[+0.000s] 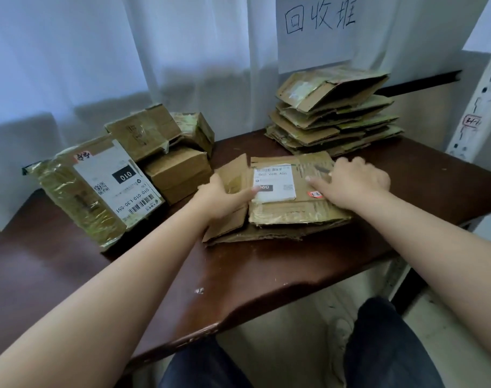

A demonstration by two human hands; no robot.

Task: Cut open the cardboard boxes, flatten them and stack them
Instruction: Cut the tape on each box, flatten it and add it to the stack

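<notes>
Two hands are laid on the flattened box (pixel 283 203) at frame centre: left hand (pixel 224 196) gripping its flap, right hand (pixel 353 183) pressed flat, fingers spread.

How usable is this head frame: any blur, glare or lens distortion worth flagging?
Head view: right hand is motion-smeared, left hand sharper; tape on the big labelled box throws glare; flattened box label print is too soft to read; wide-angle bending curves the table edge and forearms; lighting soft, even.
</notes>
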